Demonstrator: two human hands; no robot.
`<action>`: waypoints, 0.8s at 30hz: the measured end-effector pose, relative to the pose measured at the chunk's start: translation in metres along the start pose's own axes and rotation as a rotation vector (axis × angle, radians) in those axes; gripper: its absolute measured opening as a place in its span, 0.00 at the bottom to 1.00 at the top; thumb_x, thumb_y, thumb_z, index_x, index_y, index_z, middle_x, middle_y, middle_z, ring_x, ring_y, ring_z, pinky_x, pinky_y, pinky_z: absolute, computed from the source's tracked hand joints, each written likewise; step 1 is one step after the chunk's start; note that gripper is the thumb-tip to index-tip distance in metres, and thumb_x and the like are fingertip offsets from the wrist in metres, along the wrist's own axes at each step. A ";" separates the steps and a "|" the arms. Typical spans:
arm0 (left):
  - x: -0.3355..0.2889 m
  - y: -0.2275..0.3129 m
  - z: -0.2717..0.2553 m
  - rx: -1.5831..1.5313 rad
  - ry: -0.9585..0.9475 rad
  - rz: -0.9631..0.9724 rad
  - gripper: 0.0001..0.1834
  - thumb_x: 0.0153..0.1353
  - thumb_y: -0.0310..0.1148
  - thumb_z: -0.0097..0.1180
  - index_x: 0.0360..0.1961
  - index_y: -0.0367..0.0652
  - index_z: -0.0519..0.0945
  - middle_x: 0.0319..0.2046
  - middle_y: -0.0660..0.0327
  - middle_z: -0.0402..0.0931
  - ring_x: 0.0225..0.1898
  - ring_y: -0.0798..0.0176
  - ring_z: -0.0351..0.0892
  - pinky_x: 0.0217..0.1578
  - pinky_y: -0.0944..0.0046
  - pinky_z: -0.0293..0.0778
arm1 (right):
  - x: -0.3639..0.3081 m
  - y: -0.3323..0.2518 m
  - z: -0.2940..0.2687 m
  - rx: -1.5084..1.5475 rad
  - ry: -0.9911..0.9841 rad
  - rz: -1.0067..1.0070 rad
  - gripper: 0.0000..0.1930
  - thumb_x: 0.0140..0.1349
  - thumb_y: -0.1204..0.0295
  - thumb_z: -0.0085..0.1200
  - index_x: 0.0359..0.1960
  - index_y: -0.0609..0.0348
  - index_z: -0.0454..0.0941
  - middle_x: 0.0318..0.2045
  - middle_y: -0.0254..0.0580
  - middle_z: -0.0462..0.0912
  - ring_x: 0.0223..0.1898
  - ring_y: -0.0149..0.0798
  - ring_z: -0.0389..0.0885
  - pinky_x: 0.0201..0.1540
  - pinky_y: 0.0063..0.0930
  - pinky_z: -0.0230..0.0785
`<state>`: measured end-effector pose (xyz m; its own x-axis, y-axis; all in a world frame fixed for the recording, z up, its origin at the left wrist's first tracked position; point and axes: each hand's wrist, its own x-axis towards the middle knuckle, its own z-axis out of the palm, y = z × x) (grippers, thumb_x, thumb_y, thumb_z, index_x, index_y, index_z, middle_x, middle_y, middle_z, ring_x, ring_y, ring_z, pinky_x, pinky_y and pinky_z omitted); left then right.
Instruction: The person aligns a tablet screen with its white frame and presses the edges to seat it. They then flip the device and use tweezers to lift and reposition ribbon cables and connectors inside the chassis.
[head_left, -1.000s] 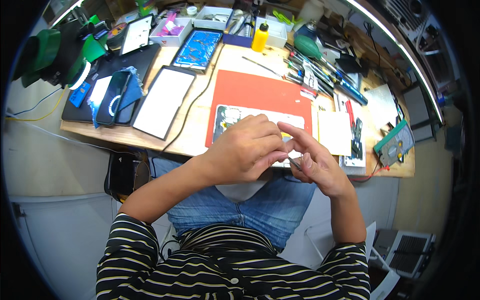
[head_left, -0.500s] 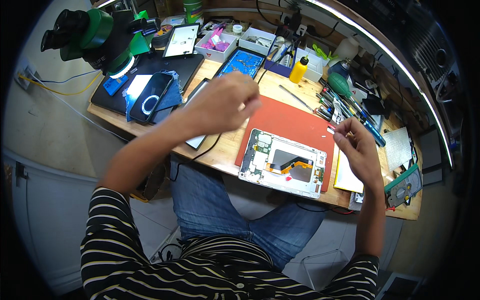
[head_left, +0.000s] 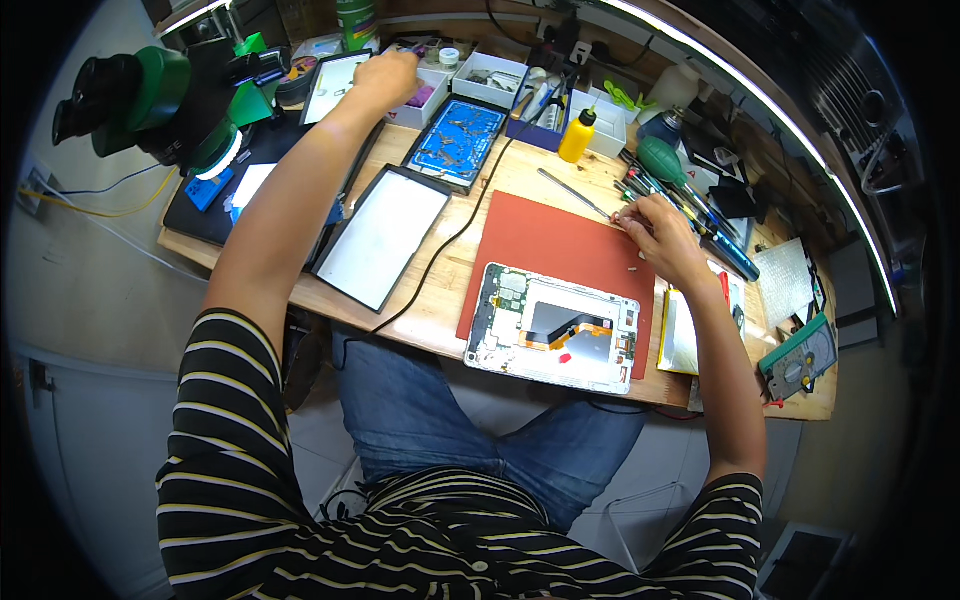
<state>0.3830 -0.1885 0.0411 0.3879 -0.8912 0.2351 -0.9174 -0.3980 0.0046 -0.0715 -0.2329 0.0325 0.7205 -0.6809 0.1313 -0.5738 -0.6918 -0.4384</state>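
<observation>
Stretched toward the back of the bench, my left hand (head_left: 388, 82) is at a white box (head_left: 405, 118) with purple contents. Its fingertips are too small and hidden to show whether they grip anything. My right hand (head_left: 660, 238) hovers at the far right of a red-brown mat (head_left: 555, 228), thumb and fingers pinched together near the end of a thin metal tool (head_left: 570, 190). Whatever is in that pinch is too small to name. An opened tablet (head_left: 500, 345) lies on the mat's near edge, its circuit board and orange flex cable exposed.
A white panel with a black frame (head_left: 385, 240) lies left of the mat, a black cable beside it. Behind are a blue tray (head_left: 458, 140) and a yellow bottle (head_left: 577, 136). Screwdrivers, a green air blower (head_left: 660, 158) and a multimeter (head_left: 800, 365) stand right; a microscope (head_left: 150, 110) stands left.
My left hand has moved from above the mat's left side to the box at the back left. My right hand has shifted left and slightly away from me, its fingers closer to the metal tool.
</observation>
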 end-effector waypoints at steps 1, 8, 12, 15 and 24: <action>0.000 -0.001 -0.006 0.018 -0.031 0.017 0.20 0.66 0.42 0.64 0.55 0.42 0.85 0.54 0.47 0.85 0.57 0.41 0.85 0.54 0.43 0.81 | -0.001 0.003 -0.001 0.004 -0.028 0.027 0.08 0.69 0.71 0.60 0.43 0.64 0.84 0.43 0.51 0.81 0.44 0.52 0.82 0.50 0.42 0.73; -0.037 0.006 -0.086 0.036 0.152 0.187 0.19 0.74 0.44 0.56 0.40 0.36 0.86 0.32 0.41 0.86 0.42 0.36 0.88 0.46 0.42 0.82 | -0.005 0.009 -0.004 -0.118 0.031 -0.059 0.18 0.62 0.79 0.63 0.54 0.60 0.80 0.52 0.51 0.79 0.55 0.54 0.80 0.60 0.43 0.73; -0.127 0.011 -0.172 -0.126 0.383 0.298 0.20 0.73 0.47 0.60 0.34 0.39 0.79 0.18 0.51 0.77 0.20 0.47 0.77 0.27 0.48 0.68 | -0.016 -0.008 -0.010 -0.199 0.201 -0.108 0.17 0.60 0.78 0.65 0.52 0.60 0.81 0.52 0.50 0.79 0.54 0.55 0.80 0.57 0.43 0.73; -0.184 -0.027 -0.243 -0.251 0.489 0.352 0.13 0.72 0.40 0.65 0.38 0.40 0.82 0.19 0.69 0.74 0.20 0.77 0.64 0.23 0.68 0.55 | -0.039 -0.028 -0.011 0.041 0.323 -0.033 0.08 0.63 0.77 0.65 0.43 0.63 0.83 0.42 0.46 0.83 0.45 0.46 0.83 0.51 0.37 0.74; -0.099 -0.278 -0.350 -0.084 0.905 0.082 0.07 0.65 0.30 0.63 0.37 0.37 0.85 0.29 0.62 0.83 0.32 0.66 0.78 0.37 0.62 0.77 | -0.119 -0.040 0.037 0.478 0.722 0.233 0.08 0.73 0.77 0.59 0.32 0.64 0.78 0.29 0.30 0.76 0.32 0.24 0.69 0.37 0.22 0.63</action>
<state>0.5688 0.0861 0.3566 0.1358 -0.3907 0.9105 -0.9562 -0.2923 0.0173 -0.1197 -0.1155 0.0019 0.0929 -0.8886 0.4491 -0.3356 -0.4526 -0.8262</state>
